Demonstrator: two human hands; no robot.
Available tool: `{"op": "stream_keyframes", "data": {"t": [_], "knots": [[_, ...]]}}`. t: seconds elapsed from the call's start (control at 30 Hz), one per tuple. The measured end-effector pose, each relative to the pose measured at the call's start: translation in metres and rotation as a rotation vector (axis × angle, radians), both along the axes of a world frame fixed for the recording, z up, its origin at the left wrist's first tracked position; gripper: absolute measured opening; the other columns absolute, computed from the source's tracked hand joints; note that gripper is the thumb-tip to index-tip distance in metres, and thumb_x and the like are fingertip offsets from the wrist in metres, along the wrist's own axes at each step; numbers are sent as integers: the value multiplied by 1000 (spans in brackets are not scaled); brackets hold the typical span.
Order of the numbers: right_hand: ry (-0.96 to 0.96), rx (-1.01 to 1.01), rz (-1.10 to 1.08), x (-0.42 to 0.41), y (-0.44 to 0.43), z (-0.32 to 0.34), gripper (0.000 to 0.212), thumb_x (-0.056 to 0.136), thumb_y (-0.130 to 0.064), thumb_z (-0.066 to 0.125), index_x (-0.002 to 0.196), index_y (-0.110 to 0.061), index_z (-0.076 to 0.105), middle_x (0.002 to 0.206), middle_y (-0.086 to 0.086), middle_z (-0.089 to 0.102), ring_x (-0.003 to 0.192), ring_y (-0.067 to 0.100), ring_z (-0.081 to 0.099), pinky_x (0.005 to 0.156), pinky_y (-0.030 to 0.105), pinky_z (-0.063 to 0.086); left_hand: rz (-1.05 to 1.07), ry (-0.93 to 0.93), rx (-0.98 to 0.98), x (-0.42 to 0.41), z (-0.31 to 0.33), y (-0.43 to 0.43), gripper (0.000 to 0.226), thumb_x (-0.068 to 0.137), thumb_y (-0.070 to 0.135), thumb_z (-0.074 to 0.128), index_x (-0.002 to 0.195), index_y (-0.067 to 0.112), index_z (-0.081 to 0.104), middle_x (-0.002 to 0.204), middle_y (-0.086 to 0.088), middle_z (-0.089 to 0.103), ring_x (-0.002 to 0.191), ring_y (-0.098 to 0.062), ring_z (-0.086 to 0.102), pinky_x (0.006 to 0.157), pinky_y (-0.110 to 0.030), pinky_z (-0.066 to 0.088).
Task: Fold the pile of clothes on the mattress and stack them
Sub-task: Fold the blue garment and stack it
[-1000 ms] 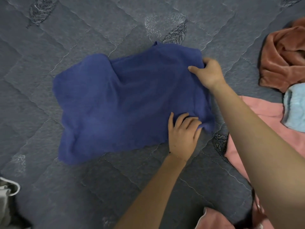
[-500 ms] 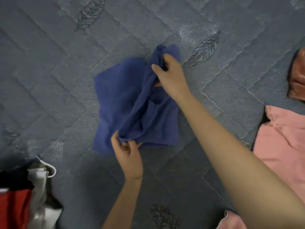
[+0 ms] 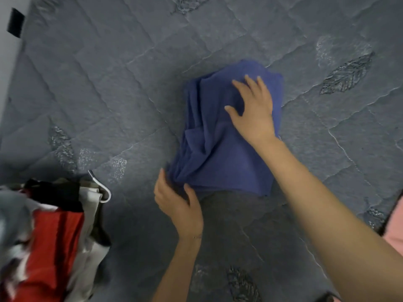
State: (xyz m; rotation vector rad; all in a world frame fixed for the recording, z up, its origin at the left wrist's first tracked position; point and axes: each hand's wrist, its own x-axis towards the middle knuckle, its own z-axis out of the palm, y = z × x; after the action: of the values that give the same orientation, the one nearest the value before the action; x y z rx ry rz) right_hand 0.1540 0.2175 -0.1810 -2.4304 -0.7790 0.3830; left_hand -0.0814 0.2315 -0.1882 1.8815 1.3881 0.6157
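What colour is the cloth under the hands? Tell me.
The cloth is plain dark blue, with no pattern; the head view shows it best.

Blue folded cloth garment point(image 3: 220, 153) looked soft, matt, w/ terry-like nap. Grey quilted fabric mattress point(image 3: 109, 94) was matt, stitched, w/ shiny leaf embroidery.

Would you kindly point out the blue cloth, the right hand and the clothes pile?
blue cloth point(image 3: 229, 166): head view, lower panel.
right hand point(image 3: 255, 112): head view, back of hand.
clothes pile point(image 3: 50, 236): head view, red garment.
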Motion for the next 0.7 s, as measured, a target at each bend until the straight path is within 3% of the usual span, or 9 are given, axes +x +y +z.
{"op": "stream_keyframes", "data": {"t": [0.1,0.2,0.33,0.4,0.47,0.57,0.63,0.7], "knots": [[-27,-239,17,7,-15,-11,65,94,-52,50,151,-31,27,163,5,8,149,30,-4,117,47,-9,-398,316,273,0,-9,-3,49,99,27,42,147,19,37,154,-16,27,144,-33,21,117,-49,12],[45,-414,107,6,-20,-24,68,96,-60,35,154,-36,10,163,1,-9,149,26,-13,118,48,-11,-577,538,306,-4,-29,-1,50,101,43,31,148,25,36,159,-13,20,147,-33,12,117,-58,8],[-33,-208,-92,12,-21,-23,69,95,-56,45,153,-29,19,163,8,3,149,28,-3,118,45,-5,-480,558,211,-17,-41,11,52,101,47,28,148,26,34,159,-14,18,147,-33,11,117,-57,5],[35,-172,-277,21,-23,-21,77,94,-49,52,155,-19,15,161,15,8,149,31,5,118,44,3,-398,442,156,-17,-35,11,51,99,44,35,145,21,39,157,-15,22,146,-33,17,118,-54,9],[129,-111,-375,24,-26,-17,83,91,-36,62,153,-8,13,157,17,20,145,32,18,117,37,11,-212,284,35,-17,-26,10,50,96,38,49,136,9,46,149,-18,35,138,-33,31,115,-54,22],[339,147,-523,22,-23,-9,78,85,-9,67,149,-3,23,122,3,51,115,15,49,101,15,32,-8,156,-120,-12,-11,4,54,87,29,69,129,-1,49,129,-17,54,122,-33,47,105,-52,37],[449,194,-612,19,-21,-8,62,82,-4,67,139,-5,42,98,-4,58,96,12,56,92,19,45,33,227,-161,-4,-5,6,52,84,33,71,122,1,55,119,-14,59,117,-33,50,101,-50,38],[482,235,-633,14,-25,-9,24,80,-2,66,103,-9,62,88,-1,61,84,13,58,80,25,51,37,289,-229,4,-2,10,37,84,33,72,106,5,61,102,-6,62,107,-33,52,94,-48,41]]}}
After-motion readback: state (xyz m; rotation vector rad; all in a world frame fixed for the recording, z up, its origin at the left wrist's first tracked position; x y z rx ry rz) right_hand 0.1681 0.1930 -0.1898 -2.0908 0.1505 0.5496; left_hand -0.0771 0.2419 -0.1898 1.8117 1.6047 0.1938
